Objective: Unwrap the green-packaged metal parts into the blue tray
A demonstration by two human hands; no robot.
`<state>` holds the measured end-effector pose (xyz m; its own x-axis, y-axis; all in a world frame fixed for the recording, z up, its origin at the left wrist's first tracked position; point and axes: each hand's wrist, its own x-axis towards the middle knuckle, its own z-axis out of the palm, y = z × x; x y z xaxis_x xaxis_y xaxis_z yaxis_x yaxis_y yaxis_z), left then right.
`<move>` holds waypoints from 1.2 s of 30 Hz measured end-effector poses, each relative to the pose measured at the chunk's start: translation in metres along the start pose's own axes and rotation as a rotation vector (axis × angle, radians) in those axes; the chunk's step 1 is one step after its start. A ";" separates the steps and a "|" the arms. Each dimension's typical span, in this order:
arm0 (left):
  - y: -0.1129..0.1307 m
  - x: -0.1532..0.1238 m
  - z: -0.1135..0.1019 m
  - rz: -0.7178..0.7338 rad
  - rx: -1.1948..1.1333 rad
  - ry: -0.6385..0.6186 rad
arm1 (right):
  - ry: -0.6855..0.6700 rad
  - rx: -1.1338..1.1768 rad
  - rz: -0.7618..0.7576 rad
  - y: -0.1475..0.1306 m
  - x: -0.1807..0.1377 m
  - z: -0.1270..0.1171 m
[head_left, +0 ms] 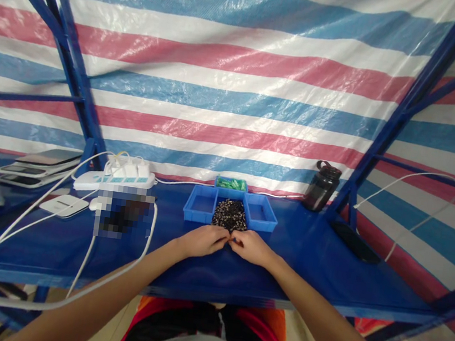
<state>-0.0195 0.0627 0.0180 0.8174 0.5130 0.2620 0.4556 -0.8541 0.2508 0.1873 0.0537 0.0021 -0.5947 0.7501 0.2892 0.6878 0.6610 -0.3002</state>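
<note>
My left hand (204, 241) and my right hand (251, 247) rest on the blue table (302, 270), fingertips meeting at the near edge of a pile of small dark parts (230, 214). Both hands are closed in a pinch; whatever sits between the fingers is too small to name. The pile lies between two blue trays, one to the left (200, 204) and one to the right (261, 213). Behind the pile stands a third blue tray holding green parts (231, 183).
A white power strip (115, 180) with plugs and white cables (86, 255) lies at the left, beside stacked flat devices (39, 166) and a small white box (64, 205). A dark bottle (321, 186) stands at the back right. Blue frame posts (375, 151) and a striped tarp enclose the table.
</note>
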 end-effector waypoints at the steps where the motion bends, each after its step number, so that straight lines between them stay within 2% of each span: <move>1: -0.001 -0.001 -0.002 -0.005 -0.029 -0.009 | -0.002 0.010 -0.003 0.000 0.000 -0.001; 5: -0.004 -0.004 -0.008 0.018 -0.070 -0.072 | -0.054 0.059 -0.057 -0.003 -0.003 -0.008; 10: -0.007 -0.004 -0.003 0.023 -0.046 -0.063 | -0.089 0.059 -0.108 -0.003 -0.007 -0.012; 17: 0.000 -0.004 -0.001 -0.008 -0.012 -0.042 | -0.079 0.039 -0.083 0.000 -0.007 -0.005; 22: -0.001 -0.005 -0.009 0.043 -0.158 -0.041 | -0.085 -0.010 -0.085 -0.002 -0.005 -0.010; 27: -0.004 -0.006 -0.017 0.115 -0.318 -0.122 | -0.233 0.025 -0.169 -0.002 0.003 -0.022; 32: -0.006 -0.008 -0.015 0.054 -0.344 -0.124 | -0.094 -0.001 -0.102 -0.002 0.006 -0.013; 36: -0.009 -0.006 -0.005 0.083 -0.344 -0.133 | -0.071 0.028 -0.088 -0.003 0.003 -0.007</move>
<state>-0.0306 0.0682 0.0191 0.8958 0.4078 0.1768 0.2589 -0.8021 0.5382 0.1861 0.0539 0.0107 -0.6805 0.6884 0.2509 0.6206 0.7236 -0.3020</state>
